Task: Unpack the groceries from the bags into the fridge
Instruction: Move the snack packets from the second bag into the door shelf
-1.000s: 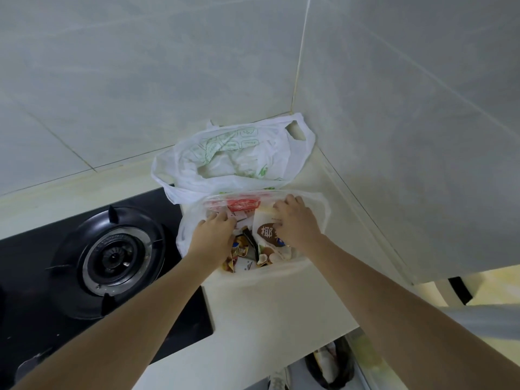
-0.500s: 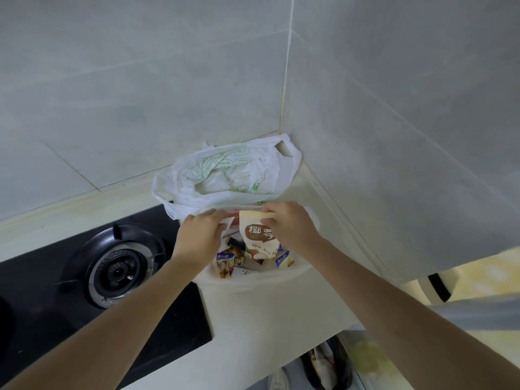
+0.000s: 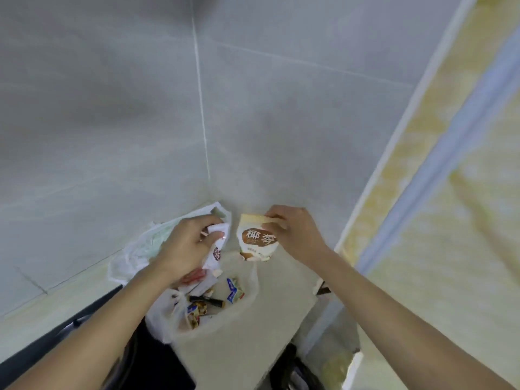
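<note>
My right hand (image 3: 292,235) grips the top edge of a white and brown snack packet (image 3: 254,240) with brown lettering, held up above the counter. My left hand (image 3: 188,243) is closed on a white wrapped packet (image 3: 218,246) with a small round logo. Below both hands a clear plastic bag (image 3: 247,294) lies open on the counter, with several small wrapped snacks inside. Behind my left hand sits a white bag with green print (image 3: 140,249), tucked in the wall corner.
A black gas hob (image 3: 84,319) lies at the lower left, partly under my left arm. Grey tiled walls meet in a corner behind the bags. The beige counter (image 3: 239,347) ends at the right, beside a yellowish panel with a pale strip (image 3: 450,170). Dark items sit below the counter's edge.
Both hands have risen out of the clear bag, the right lifting the brown-lettered packet, the left taking hold of a white packet. The view has swung up and to the right.
</note>
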Tool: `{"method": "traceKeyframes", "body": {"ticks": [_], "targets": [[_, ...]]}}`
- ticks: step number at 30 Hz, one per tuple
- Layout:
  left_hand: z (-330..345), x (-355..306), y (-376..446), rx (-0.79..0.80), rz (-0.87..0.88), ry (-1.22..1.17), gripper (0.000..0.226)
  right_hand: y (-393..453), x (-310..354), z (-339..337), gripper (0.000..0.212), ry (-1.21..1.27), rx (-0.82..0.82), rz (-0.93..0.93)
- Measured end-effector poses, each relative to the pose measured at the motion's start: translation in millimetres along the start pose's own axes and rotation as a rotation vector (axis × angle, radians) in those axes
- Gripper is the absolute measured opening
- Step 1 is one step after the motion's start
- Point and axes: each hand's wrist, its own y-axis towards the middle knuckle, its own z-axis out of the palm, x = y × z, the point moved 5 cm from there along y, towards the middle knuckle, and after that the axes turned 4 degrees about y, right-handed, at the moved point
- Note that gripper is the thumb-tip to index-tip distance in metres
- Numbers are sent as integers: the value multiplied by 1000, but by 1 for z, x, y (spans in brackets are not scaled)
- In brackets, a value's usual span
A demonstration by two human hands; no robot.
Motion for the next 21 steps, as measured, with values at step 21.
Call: {"method": "traceKeyframes", "body": {"ticks": [21], "targets": [[209, -572, -161, 740, 1007, -479, 18, -554, 71, -370, 9, -313, -1072, 637]]}}
